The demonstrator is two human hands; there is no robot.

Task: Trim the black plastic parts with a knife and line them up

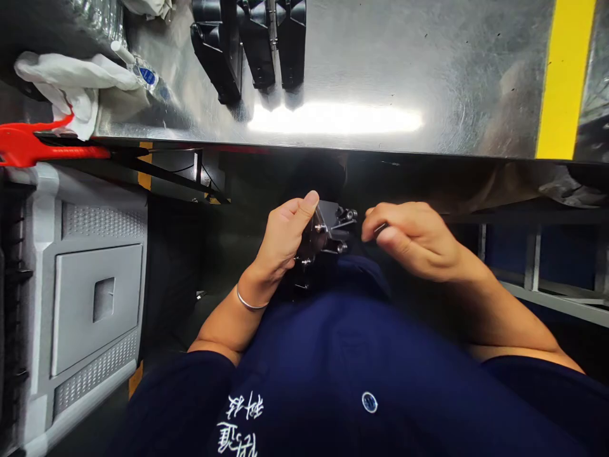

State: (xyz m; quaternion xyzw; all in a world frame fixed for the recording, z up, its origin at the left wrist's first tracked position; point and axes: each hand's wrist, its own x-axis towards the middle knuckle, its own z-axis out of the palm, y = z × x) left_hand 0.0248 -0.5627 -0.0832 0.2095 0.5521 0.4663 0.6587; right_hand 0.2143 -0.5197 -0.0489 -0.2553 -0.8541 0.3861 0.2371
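The part [318, 240] is at the middle of the frame, below the front edge of the bench [361, 70] and above the shirt [333, 355]. The left hand [284, 233] is closed around its left side, thumb along the upper edge, the other fingers mostly hidden behind. The right hand [413, 240], just right of centre, is well curled, thumb and forefinger pinched on a small dark piece [381, 228], too small to identify; it stands apart from the part. Handling this well, I judge, calls for a firm left grip out at the edge, clear of the silver posts [341, 246] that point toward the right hand. A light pinch that leaves the tip of the piece showing would make it easier to aim, and a straight, slow approach should spare the posts a sideways knock. The space here is dim, so tilting the part toward the bright streak on the bench, upper centre, may help the eye. With no bench directly beneath, a loose pinch risks dropping the piece.
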